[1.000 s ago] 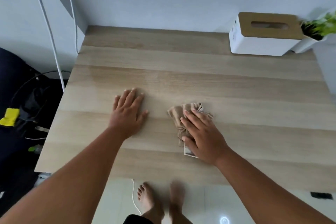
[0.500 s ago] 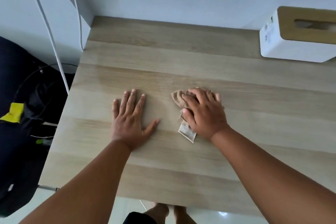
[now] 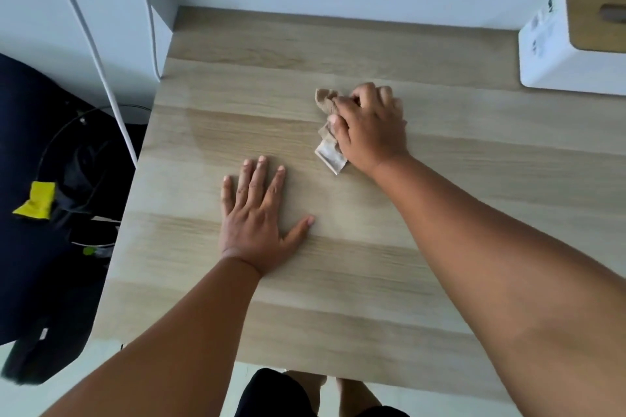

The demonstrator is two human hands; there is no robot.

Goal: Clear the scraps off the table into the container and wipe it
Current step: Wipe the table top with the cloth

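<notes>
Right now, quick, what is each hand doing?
Left hand: open, flat on the table, holding nothing.
Right hand: closed on the beige cloth, pressing it to the table.

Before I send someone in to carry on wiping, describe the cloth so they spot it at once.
On the light wooden table, look toward the white box in the far right corner. The right hand presses on a bunched tan cloth, left of that box. It is the only soft, crumpled thing there, with a pale label at its near end.
</notes>
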